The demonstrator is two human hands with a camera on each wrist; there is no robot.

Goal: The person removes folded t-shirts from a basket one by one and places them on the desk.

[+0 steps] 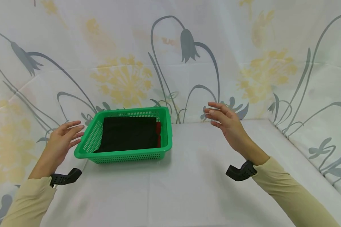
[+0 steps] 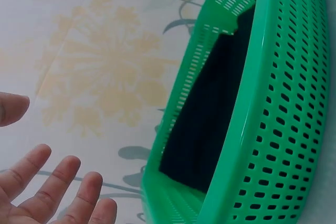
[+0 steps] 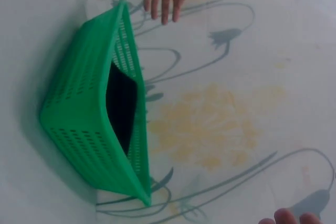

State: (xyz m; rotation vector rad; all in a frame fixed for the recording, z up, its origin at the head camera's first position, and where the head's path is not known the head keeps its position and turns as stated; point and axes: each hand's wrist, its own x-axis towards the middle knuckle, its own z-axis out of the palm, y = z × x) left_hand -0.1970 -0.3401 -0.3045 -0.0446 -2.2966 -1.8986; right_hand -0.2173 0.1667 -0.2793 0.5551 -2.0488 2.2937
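Note:
A green plastic basket (image 1: 122,155) with slotted walls stands on the table, left of centre in the head view. Inside it lies a folded black cloth (image 1: 128,134), and a strip of red fabric (image 1: 158,135) shows along its right side. My left hand (image 1: 63,137) hovers just left of the basket, fingers extended and holding nothing. Well to the right of the basket, my right hand (image 1: 227,126) is raised with loosely bent fingers, also holding nothing. In the left wrist view the left fingers (image 2: 63,187) are spread beside the basket.
The white table (image 1: 182,189) has a back edge against a hanging floral-print sheet (image 1: 125,82), which also runs along the right side. A black strap band (image 1: 65,178) sits on the left wrist, and another band (image 1: 241,171) on the right.

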